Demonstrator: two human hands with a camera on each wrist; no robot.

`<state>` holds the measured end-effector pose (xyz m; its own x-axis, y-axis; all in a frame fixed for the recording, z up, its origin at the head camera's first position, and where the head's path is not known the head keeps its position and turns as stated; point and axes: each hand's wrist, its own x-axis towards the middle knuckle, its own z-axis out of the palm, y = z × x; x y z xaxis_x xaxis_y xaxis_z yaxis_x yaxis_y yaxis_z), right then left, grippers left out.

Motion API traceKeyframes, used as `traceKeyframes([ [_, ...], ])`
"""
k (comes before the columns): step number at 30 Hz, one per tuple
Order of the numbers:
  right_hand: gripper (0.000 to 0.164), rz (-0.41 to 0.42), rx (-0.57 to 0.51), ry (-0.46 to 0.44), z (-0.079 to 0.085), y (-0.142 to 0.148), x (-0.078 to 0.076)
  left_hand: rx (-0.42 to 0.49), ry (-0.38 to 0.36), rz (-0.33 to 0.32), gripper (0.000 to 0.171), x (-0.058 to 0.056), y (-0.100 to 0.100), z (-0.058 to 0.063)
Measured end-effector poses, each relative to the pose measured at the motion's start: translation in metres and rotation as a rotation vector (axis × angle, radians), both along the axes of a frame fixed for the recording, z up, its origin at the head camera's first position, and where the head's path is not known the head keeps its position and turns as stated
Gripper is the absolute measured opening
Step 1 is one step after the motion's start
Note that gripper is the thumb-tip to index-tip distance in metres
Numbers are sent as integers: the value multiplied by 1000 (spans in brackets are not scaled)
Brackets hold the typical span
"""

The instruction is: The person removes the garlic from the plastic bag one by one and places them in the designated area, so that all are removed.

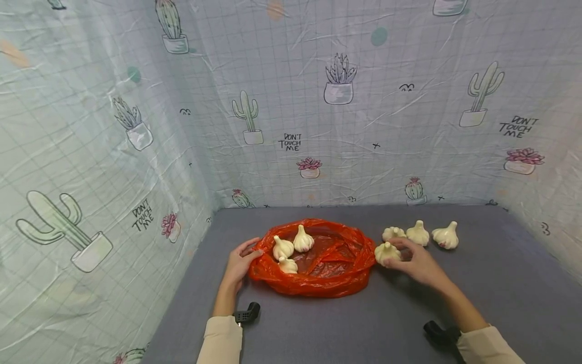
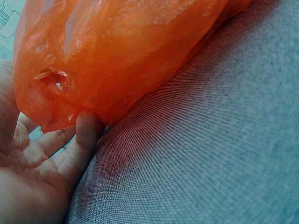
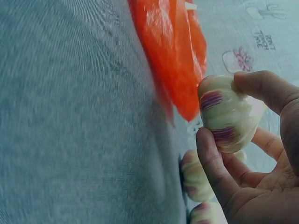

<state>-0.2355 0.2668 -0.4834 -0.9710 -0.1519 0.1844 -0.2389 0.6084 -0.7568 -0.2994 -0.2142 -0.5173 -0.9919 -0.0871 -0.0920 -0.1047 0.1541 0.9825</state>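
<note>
A red plastic bag (image 1: 313, 288) lies with its mouth spread wide on the grey table. Inside it, on the left, are three garlic bulbs (image 1: 303, 239). My left hand (image 1: 238, 264) pinches the bag's left edge, the thumb over the rim; in the left wrist view fingers (image 2: 86, 130) touch the bag from below. Between thumb and fingertips, my right hand (image 1: 420, 263) holds another garlic bulb (image 3: 229, 114), purple-streaked, just off the bag's right side. Behind that hand stand three more bulbs (image 1: 445, 236) on the table.
The grey table (image 1: 327, 328) meets a cloth wall (image 1: 291, 111) printed with cacti at the back and sides. Black devices (image 1: 247, 313) are strapped at both wrists.
</note>
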Motion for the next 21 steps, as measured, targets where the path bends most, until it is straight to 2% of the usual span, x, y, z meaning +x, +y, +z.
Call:
traceKeyframes([
  [6,56,-34,10,-32,-5,7,-4,7,0,-2,49,1,0,1],
  [21,59,-51,9,-77,-11,21,-7,13,8,11,47,-2,0,-2],
])
